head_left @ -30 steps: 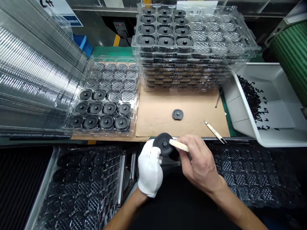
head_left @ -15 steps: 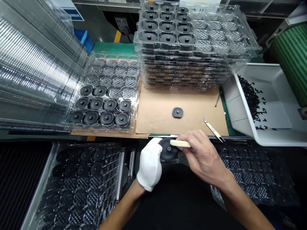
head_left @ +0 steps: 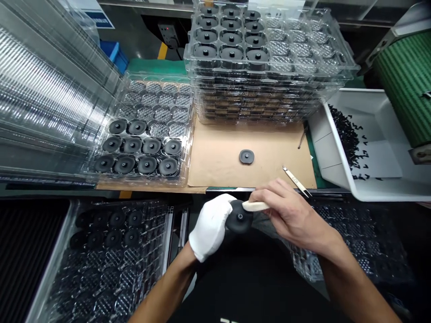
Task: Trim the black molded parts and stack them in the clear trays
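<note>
A: And the black disc (head_left: 239, 225) comes down, away from the front edge of the cardboard sheet (head_left: 215, 157), in toward the person's dark clothing!

B: Who's got hold of it?

A: The gloved left hand (head_left: 210, 226), clamped on the disc's left side. The bare right hand (head_left: 291, 211) is closed around a pale tool (head_left: 255, 206), and the tool's rounded end has gone from near the hub out to the rim. Actually touching? Can't tell from here.

B: So what does that shift mean?

A: I'd judge the work has passed from the face of that one disc to its edge. The loose disc (head_left: 247, 156), mid-cardboard, hasn't stirred.

B: Containers, quickly!

A: Just left of the bare cardboard, a clear tray (head_left: 161, 114): two near rows of four discs, two more in the third, same count as a second ago. At the cardboard's back edge, a stack of trays (head_left: 305, 49), the top one showing three columns of discs on its left half.

B: And the right?

A: Right of the cardboard, a white bin (head_left: 333, 157), small black bits (head_left: 341, 134) heaped along its left wall, others scattered beside the heap.
</note>
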A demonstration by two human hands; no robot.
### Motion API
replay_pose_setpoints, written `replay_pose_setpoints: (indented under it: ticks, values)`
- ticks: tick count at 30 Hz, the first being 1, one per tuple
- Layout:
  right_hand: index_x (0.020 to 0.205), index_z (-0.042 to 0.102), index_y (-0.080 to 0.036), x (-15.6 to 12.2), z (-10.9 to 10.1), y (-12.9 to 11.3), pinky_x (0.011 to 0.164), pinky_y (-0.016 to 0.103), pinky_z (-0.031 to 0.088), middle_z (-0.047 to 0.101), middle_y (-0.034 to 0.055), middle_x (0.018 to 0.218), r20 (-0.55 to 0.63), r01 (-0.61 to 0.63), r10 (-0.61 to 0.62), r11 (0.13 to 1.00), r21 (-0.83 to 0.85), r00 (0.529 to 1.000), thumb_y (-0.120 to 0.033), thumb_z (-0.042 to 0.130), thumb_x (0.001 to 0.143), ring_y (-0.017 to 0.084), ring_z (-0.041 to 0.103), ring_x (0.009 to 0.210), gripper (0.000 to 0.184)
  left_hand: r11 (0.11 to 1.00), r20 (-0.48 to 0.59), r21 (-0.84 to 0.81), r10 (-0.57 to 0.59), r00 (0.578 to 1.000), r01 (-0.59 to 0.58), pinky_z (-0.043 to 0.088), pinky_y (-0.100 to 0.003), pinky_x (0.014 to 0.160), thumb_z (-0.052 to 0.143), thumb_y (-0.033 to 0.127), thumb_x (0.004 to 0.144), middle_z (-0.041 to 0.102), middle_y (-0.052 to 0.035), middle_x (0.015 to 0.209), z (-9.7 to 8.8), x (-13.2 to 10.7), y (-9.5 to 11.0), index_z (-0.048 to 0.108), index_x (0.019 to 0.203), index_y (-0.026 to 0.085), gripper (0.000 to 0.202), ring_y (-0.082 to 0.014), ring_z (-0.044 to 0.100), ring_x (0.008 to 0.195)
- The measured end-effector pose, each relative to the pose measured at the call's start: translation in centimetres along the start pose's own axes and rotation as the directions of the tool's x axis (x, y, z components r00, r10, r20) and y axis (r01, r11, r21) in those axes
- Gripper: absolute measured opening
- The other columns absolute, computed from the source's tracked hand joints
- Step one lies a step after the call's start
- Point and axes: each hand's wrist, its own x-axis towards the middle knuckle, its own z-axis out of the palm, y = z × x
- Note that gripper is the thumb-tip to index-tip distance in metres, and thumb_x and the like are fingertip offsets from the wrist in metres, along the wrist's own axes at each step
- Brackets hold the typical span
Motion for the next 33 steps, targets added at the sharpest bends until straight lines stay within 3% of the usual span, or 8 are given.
replay_pose_setpoints:
  ticks: [4,7,12,16,21,24,28,33]
  values:
    - [0.117,0.059,-0.024,1.0,0.0,0.2,0.086,0.038,0.047,0.066,0.0057,0.113,0.1,0.091,-0.102,0.989,0.116,0.99,-0.011,0.046,0.1,0.02,0.053,0.095,0.025,0.999,0.155,-0.054,0.014,0.988,-0.005,0.046,-0.028,0.069,0.048,0.035,0.097,0.063,-0.003,0.077,-0.1,0.5,-0.3,0.061,0.075,0.019,0.03,-0.0178,0.054,0.07]
    - [0.118,0.058,-0.023,1.6,-0.3,0.3,0.085,0.037,0.046,0.065,0.0049,0.112,0.126,0.13,-0.143,0.986,0.106,0.982,-0.008,0.045,0.099,0.019,0.051,0.094,0.028,0.999,0.179,-0.043,0.001,0.984,0.007,0.045,-0.027,0.068,0.048,0.036,0.098,0.061,-0.0019,0.076,-0.2,0.6,0.1,0.059,0.073,0.019,0.032,-0.0163,0.052,0.069]
    - [0.117,0.057,-0.022,1.0,-0.8,0.4,0.085,0.035,0.048,0.063,0.0046,0.111,0.069,0.062,-0.068,0.994,0.086,0.995,0.0,0.044,0.093,0.019,0.053,0.098,0.036,0.998,-0.006,0.054,0.042,0.999,-0.042,0.049,-0.026,0.076,0.046,0.025,0.095,0.069,-0.0038,0.086,-0.3,0.4,1.0,0.067,0.085,0.019,0.024,-0.0169,0.062,0.078]
    - [0.114,0.058,-0.021,0.3,0.2,0.0,0.087,0.035,0.05,0.063,0.0052,0.107,-0.081,0.006,0.0,0.997,0.079,0.997,-0.002,0.046,0.093,0.018,0.056,0.099,0.03,0.994,-0.191,0.061,0.097,0.977,-0.086,0.051,-0.025,0.082,0.045,0.019,0.094,0.073,-0.0046,0.092,0.1,0.4,0.7,0.072,0.092,0.019,0.027,-0.0164,0.066,0.085]
    - [0.112,0.058,-0.02,0.3,2.8,-1.2,0.083,0.035,0.051,0.064,0.0052,0.1,-0.337,-0.071,0.083,0.996,0.048,0.938,-0.008,0.053,0.096,0.018,0.058,0.092,0.021,0.998,-0.431,-0.068,-0.014,0.902,-0.017,0.05,-0.022,0.059,0.048,0.018,0.091,0.069,-0.0011,0.078,1.2,0.9,0.6,0.073,0.094,0.019,0.026,-0.0131,0.061,0.063]
    - [0.112,0.06,-0.019,0.6,4.1,-2.1,0.082,0.036,0.051,0.064,0.0052,0.097,-0.444,-0.106,0.11,0.994,0.034,0.889,-0.009,0.056,0.096,0.018,0.058,0.089,0.019,0.974,-0.484,-0.224,-0.13,0.866,0.021,0.043,-0.021,0.048,0.052,0.02,0.089,0.062,0.0031,0.064,2.0,1.3,0.8,0.074,0.097,0.018,0.024,-0.0103,0.051,0.049]
    - [0.113,0.061,-0.017,1.2,5.2,-3.1,0.081,0.037,0.051,0.065,0.0064,0.096,-0.489,-0.095,0.097,0.995,0.03,0.867,-0.007,0.057,0.094,0.019,0.057,0.089,0.022,0.957,-0.552,-0.289,-0.148,0.821,-0.022,0.047,-0.02,0.057,0.059,0.023,0.086,0.067,0.0012,0.075,2.7,1.6,0.5,0.075,0.097,0.016,0.02,-0.0112,0.056,0.062]
    - [0.114,0.061,-0.015,1.6,5.8,-3.7,0.077,0.036,0.052,0.064,0.0069,0.093,-0.503,-0.045,0.057,0.998,0.035,0.863,-0.005,0.057,0.092,0.019,0.055,0.085,0.025,0.964,-0.519,-0.266,-0.137,0.844,-0.008,0.047,-0.02,0.063,0.063,0.03,0.09,0.065,0.0011,0.076,2.6,1.4,0.0,0.072,0.086,0.017,0.017,-0.0125,0.055,0.07]
